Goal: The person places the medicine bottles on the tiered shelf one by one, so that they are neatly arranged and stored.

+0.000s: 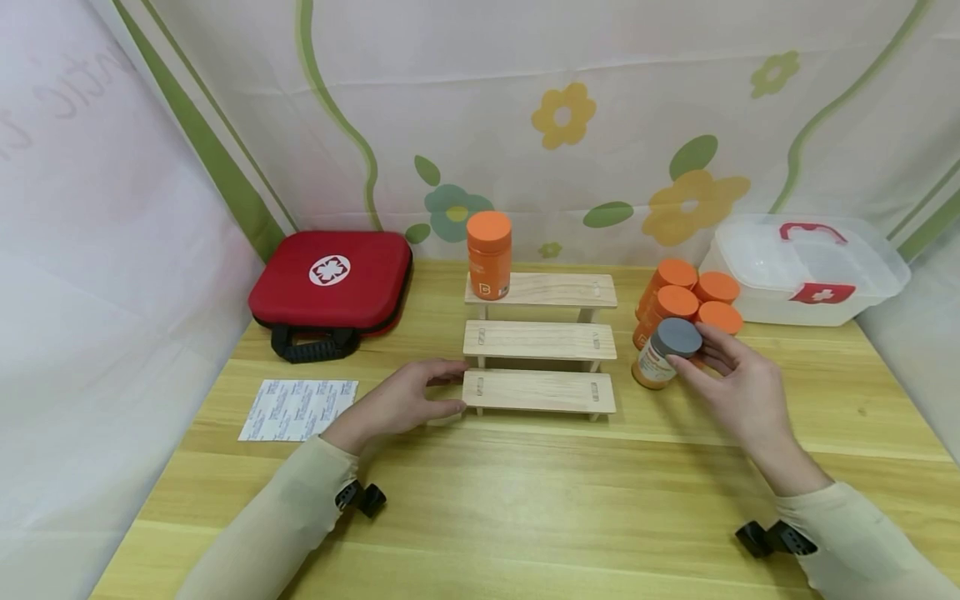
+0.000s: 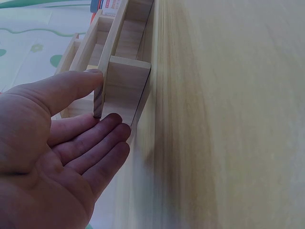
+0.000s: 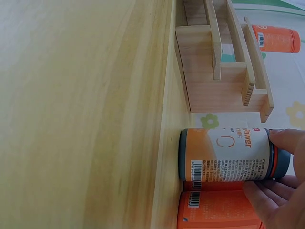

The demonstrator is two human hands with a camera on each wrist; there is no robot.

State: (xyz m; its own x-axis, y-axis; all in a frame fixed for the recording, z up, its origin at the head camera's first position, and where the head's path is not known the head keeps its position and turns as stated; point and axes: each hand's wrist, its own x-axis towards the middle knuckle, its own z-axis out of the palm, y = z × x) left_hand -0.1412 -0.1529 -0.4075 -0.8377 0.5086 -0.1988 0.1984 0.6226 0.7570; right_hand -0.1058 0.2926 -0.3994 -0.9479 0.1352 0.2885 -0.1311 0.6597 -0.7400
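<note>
In the head view, my right hand (image 1: 746, 392) grips a supplement bottle (image 1: 655, 365) by its grey lid, thumb on the near side and fingers behind. Its orange-and-white label with a large C shows in the right wrist view, where it stands upright beside orange bottles (image 3: 217, 210). My left hand (image 1: 408, 396) is at the left end of the lowest step of a three-step wooden rack (image 1: 538, 392). Its thumb and nearly straight fingers straddle the board end (image 2: 98, 98). One orange bottle (image 1: 490, 258) stands on the top step, at the left.
Several orange-lidded bottles (image 1: 677, 302) cluster behind the grey-lidded one. A clear box (image 1: 795, 304) with red clasps stands at the back right. At the left are a red first-aid case (image 1: 330, 292) and a white printed sheet (image 1: 300, 410). A flowered curtain hangs behind.
</note>
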